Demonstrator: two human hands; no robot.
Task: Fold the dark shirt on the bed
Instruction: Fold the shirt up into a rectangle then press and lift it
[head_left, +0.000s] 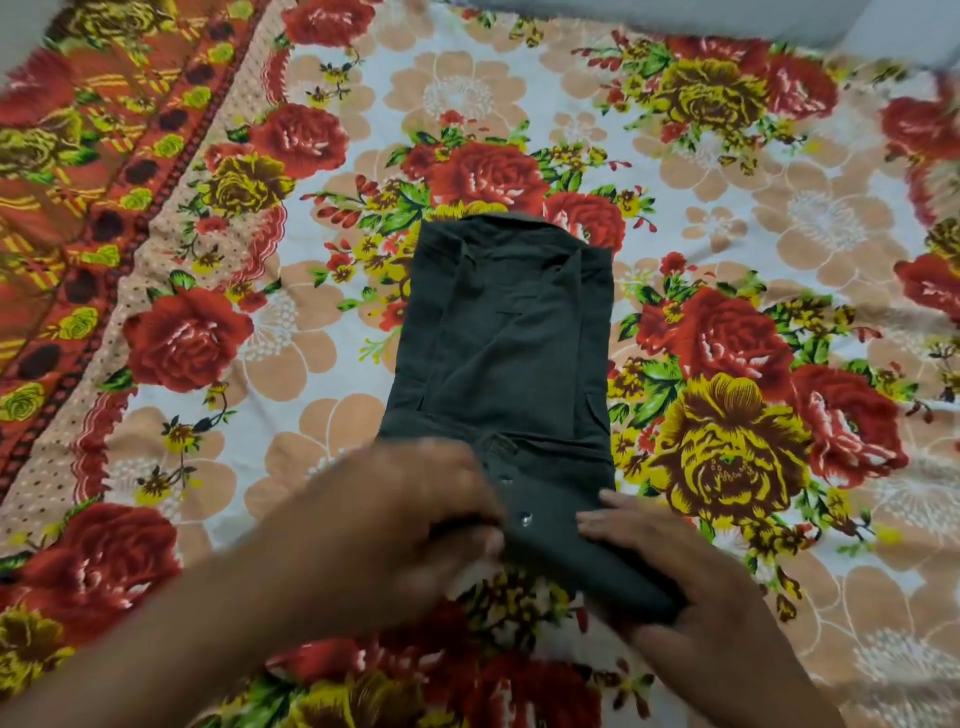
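Observation:
The dark shirt (506, 343) lies in the middle of the bed as a narrow lengthwise strip, sides turned in, collar end far from me. Its near end is lifted and turned over, with small buttons showing on it. My left hand (410, 519), blurred, grips the near left part of that end. My right hand (691, 577) holds the near right corner, fingers on top of the cloth and thumb underneath.
A floral bedsheet (727, 218) with red and yellow roses covers the bed. Its orange patterned border (104, 171) runs along the left side. A pale wall shows at the top right.

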